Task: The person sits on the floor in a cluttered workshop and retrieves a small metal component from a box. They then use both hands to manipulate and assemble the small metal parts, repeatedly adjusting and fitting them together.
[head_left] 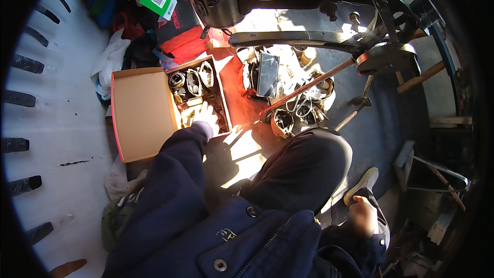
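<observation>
My left hand [207,117] reaches into an open cardboard box [224,104], its fingers apart among small yellowish pieces [189,113] in bright sun. Glare hides whether the fingertips touch any of them. In the upper part of the box sit rolled belts or straps [193,83] and other small items. The box's brown lid [141,113] lies folded back to the left. Away to the lower right, my right hand [363,217] is held by my leg and shoe, fingers curled and slightly blurred; what they may hold is hidden.
A black machine with a long arm [298,38] and a handwheel [388,59] stands ahead. Beneath it are a dark phone-like slab [268,75], a small round pot [282,121] and cluttered containers. A green card [158,1] stands at the back left. Dark straps [28,63] line the white left side.
</observation>
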Demonstrator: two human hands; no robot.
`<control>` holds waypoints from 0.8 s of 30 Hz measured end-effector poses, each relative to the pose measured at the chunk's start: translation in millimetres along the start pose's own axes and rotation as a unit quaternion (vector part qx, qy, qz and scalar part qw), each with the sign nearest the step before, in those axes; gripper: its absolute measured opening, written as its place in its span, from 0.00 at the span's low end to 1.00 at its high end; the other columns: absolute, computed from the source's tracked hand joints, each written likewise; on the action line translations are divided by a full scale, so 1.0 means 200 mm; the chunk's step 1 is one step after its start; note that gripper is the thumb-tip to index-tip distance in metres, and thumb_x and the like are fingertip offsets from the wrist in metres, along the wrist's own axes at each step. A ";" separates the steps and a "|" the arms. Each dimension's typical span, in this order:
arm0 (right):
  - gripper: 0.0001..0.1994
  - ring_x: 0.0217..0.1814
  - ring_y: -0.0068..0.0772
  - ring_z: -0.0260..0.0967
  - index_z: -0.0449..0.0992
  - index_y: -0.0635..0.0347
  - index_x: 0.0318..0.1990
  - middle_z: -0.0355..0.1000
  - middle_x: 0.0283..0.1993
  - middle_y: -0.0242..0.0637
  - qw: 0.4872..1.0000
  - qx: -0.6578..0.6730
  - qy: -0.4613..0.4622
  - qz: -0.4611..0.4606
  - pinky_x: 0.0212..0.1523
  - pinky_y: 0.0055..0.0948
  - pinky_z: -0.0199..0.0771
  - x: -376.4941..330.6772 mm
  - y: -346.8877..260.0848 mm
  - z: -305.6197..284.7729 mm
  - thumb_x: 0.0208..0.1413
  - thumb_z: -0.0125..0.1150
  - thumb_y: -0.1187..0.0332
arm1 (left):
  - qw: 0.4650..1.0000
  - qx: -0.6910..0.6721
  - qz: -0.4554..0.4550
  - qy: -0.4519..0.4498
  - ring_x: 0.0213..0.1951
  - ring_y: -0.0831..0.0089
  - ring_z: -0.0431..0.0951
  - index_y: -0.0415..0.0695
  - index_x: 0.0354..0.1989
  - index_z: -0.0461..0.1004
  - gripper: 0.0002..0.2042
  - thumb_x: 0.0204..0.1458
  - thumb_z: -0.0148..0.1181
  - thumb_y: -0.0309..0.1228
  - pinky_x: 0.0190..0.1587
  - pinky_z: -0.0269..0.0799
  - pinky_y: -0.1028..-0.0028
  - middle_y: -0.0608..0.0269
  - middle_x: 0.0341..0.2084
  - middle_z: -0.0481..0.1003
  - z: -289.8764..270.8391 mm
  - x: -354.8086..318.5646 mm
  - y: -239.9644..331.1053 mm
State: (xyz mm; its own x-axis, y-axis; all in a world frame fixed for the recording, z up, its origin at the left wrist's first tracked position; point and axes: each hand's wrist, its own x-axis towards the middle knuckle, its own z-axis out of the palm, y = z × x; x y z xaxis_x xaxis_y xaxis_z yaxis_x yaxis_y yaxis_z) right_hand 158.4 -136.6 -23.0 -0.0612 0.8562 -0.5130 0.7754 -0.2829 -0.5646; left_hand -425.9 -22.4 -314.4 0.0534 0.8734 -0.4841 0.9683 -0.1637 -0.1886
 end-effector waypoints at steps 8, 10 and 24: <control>0.16 0.34 0.27 0.74 0.75 0.66 0.51 0.77 0.34 0.38 0.999 -0.029 -0.009 -0.035 0.38 0.26 0.74 0.03 -0.07 0.00 0.55 0.61 0.76 | 0.998 -0.037 -0.037 -0.045 0.68 0.54 0.58 0.55 0.54 0.76 0.21 0.56 0.53 0.51 0.65 0.51 0.42 0.58 0.60 0.69 0.06 0.03 -0.06; 0.15 0.36 0.30 0.74 0.76 0.64 0.49 0.76 0.37 0.39 0.996 -0.060 0.002 -0.063 0.39 0.27 0.74 0.03 -0.08 0.00 0.52 0.62 0.77 | 0.994 -0.096 -0.055 0.004 0.65 0.56 0.62 0.55 0.51 0.78 0.19 0.56 0.54 0.48 0.64 0.52 0.42 0.60 0.55 0.73 0.07 0.04 -0.06; 0.18 0.35 0.26 0.74 0.74 0.68 0.54 0.78 0.35 0.40 0.998 0.021 -0.014 0.050 0.41 0.25 0.73 0.02 -0.05 0.01 0.56 0.60 0.74 | 0.951 -0.236 -0.139 0.146 0.58 0.48 0.68 0.50 0.56 0.75 0.22 0.50 0.60 0.36 0.60 0.63 0.47 0.50 0.53 0.71 0.08 0.09 -0.09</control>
State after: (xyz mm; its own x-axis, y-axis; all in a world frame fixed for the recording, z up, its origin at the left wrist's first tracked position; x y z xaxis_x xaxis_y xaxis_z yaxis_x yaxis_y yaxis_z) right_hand 149.4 -131.3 -22.0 -0.0030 0.8111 -0.5849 0.7509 -0.3845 -0.5370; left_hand -446.2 -10.0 -333.4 -0.2212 0.9541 -0.2017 0.9531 0.2553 0.1625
